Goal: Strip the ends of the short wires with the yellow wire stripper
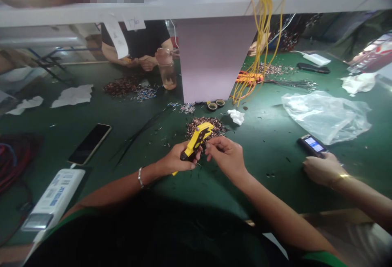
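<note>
My left hand (180, 159) is wrapped round a yellow and black crimping tool (196, 141), which is tilted with its head up and to the right. Close beside the tool's head, my right hand (228, 154) has its thumb and forefinger pinched together. Whatever lies between those fingertips is too small to make out. Just beyond both hands, a heap of small copper-coloured pieces (202, 122) lies on the green table (260, 193), partly hidden by the tool.
A co-worker's hand (321, 169) holds a small device with a lit screen (312, 143) at right. A phone (90, 144) and a white power strip (55, 197) lie at left. Yellow wires (263, 22) hang from the shelf (183, 7). A plastic bag (327, 116) lies right.
</note>
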`<state>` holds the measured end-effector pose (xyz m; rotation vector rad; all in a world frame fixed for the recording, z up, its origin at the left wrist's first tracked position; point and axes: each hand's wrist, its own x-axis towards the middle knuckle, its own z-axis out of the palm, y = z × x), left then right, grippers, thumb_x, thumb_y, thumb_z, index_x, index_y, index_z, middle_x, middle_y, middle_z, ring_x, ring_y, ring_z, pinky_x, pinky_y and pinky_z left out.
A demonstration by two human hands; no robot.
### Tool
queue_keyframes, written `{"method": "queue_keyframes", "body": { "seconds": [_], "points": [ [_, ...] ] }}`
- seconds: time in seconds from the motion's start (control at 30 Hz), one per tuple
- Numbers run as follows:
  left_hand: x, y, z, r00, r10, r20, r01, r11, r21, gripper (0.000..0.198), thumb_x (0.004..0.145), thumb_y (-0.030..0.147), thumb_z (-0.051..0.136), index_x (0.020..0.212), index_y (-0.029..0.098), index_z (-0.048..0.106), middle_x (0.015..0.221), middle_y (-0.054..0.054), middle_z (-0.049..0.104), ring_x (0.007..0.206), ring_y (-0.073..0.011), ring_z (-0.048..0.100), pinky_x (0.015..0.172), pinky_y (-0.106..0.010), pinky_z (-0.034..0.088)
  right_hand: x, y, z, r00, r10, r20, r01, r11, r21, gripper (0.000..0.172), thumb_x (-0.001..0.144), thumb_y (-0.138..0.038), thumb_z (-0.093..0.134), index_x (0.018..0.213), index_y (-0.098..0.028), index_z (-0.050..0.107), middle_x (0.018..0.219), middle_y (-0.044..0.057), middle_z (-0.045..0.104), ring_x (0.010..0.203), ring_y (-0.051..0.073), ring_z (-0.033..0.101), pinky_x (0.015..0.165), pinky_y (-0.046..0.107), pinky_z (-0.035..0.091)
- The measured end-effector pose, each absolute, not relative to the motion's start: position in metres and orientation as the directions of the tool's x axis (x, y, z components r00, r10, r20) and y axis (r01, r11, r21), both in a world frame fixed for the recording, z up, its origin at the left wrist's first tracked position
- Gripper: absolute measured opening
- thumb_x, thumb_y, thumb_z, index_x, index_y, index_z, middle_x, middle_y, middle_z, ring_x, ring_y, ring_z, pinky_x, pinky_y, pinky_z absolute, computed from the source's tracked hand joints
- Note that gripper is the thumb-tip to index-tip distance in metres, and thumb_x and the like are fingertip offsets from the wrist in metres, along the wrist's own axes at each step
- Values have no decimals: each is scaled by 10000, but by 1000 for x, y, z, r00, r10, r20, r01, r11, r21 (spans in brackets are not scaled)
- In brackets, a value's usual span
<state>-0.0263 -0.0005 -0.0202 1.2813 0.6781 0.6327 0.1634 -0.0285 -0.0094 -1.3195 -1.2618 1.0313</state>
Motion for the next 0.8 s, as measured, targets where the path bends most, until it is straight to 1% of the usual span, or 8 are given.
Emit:
{"method": "queue_keyframes", "body": {
  "seconds": [0.07,0.13,0.27,0.43,0.63,0.8],
  "points": [
    [-26,0,-20,649,759,-61,-12,90,996,351,623,126,708,942,145,562,837,-14,587,696,-114,563,629,-263,475,163,-28,-9,74,997,-4,41,-7,-999,88,771,-268,657,712,-203,648,560,-29,656,423,107,595,458,247,486],
    [-26,0,-21,645,763,-31,0,41,999,354,625,124,701,949,151,561,822,-7,582,690,-114,564,628,-266,481,162,-27,-7,54,997,-53,-41,-51,-998,100,762,-269,671,702,-193,645,554,-23,658,409,105,587,443,246,485],
    [-27,-1,-21,659,752,-38,-33,79,996,380,637,136,707,987,143,560,840,-15,599,700,-123,584,632,-272,491,164,-27,1,24,993,-114,-145,-110,-983,128,746,-279,691,684,-177,644,524,-14,659,378,104,573,415,238,465],
    [-27,-1,-19,652,755,-65,-83,156,984,393,658,152,718,1022,137,571,864,-27,607,730,-134,596,679,-293,501,166,-25,0,20,993,-117,-189,-111,-976,156,761,-303,691,691,-173,641,522,-12,665,373,100,570,409,232,453],
    [-27,-1,-24,668,744,-6,-56,59,997,385,674,143,723,1029,145,573,858,-28,603,744,-138,590,677,-287,503,163,-25,-1,39,991,-131,-231,-119,-966,190,756,-324,712,681,-168,636,523,-12,662,369,93,557,402,227,445],
    [-27,-1,-25,673,740,-1,-70,65,995,385,692,191,728,1038,144,566,864,-40,607,749,-150,599,681,-304,515,162,-25,1,105,990,-97,-250,-68,-966,197,759,-336,719,681,-176,635,538,-9,661,387,92,553,412,235,462]
  ]
}}
